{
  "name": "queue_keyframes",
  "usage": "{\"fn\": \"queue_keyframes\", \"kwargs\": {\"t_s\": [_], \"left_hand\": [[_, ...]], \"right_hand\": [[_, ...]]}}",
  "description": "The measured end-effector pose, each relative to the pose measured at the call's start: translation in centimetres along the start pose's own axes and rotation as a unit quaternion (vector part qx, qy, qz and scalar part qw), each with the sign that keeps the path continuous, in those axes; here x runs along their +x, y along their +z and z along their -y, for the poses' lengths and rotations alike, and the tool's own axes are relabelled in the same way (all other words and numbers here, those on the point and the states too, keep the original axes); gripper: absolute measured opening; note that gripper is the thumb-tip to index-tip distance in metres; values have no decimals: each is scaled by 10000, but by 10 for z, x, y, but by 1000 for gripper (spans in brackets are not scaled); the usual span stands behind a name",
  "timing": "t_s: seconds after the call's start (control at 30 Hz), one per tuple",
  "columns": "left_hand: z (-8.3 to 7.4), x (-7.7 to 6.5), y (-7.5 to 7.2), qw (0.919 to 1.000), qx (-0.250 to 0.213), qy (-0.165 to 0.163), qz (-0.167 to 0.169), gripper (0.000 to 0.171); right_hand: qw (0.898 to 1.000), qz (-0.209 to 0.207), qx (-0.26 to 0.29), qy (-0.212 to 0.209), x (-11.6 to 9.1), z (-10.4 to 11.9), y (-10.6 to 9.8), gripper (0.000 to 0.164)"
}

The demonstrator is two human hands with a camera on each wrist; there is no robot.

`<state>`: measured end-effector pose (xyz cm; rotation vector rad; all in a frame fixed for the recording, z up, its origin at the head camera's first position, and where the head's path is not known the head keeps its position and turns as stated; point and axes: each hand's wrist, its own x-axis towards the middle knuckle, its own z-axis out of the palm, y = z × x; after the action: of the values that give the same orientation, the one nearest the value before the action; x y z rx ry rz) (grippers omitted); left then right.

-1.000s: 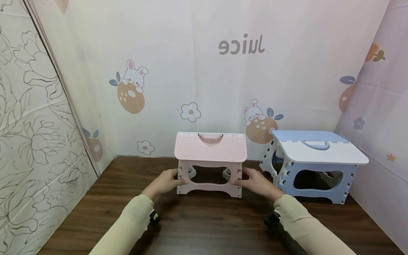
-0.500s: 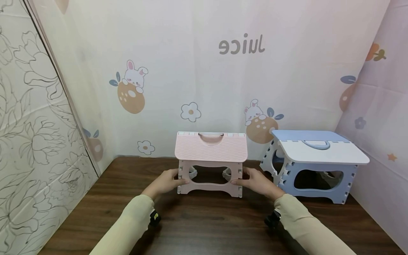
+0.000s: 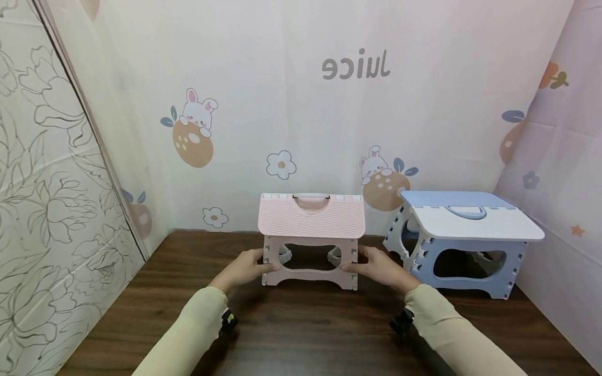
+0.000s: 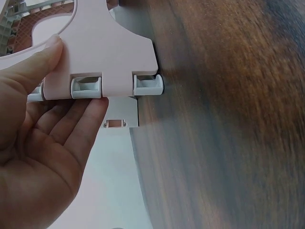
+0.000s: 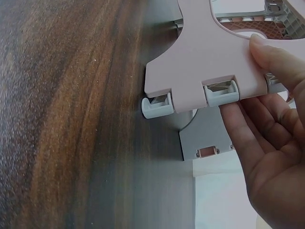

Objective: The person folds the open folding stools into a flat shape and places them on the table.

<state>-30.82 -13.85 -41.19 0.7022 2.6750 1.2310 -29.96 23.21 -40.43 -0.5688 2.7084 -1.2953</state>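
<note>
A pink folding step stool [image 3: 311,219] stands upright in the middle of the dark wooden table, its slatted top tilted toward me. My left hand [image 3: 243,269] grips the left edge of its front leg panel, thumb on the front face and fingers behind the white hinges, as the left wrist view of the hand [image 4: 47,124] shows. On the opposite edge, my right hand [image 3: 376,269] holds the same panel in like manner; its thumb and fingers [image 5: 240,129] appear in the right wrist view. The handle sits at the rear of the top.
A larger blue and white folding stool [image 3: 470,240] stands unfolded to the right, close to my right hand. Behind the wooden table [image 3: 310,334] hangs a printed curtain [image 3: 301,104], with a floral panel [image 3: 56,209] at the left.
The handle at the top of the pink stool looks slightly raised now. Both hands and the stools have stayed in place.
</note>
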Motion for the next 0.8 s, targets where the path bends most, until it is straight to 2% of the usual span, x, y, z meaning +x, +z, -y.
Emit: {"fn": "queue_keyframes", "kwargs": {"t_s": [0.37,0.6,0.8], "left_hand": [[0,0,0,10000,-34,71,51,46],[-1,0,0,10000,-75,33,56,45],[-1,-1,0,9999,-28,131,85,43]], "right_hand": [[10000,22,19,92,-2,-1,-1,72],[9999,72,125,-34,-2,-1,-2,70],[9998,85,138,-75,-1,-1,-2,70]]}}
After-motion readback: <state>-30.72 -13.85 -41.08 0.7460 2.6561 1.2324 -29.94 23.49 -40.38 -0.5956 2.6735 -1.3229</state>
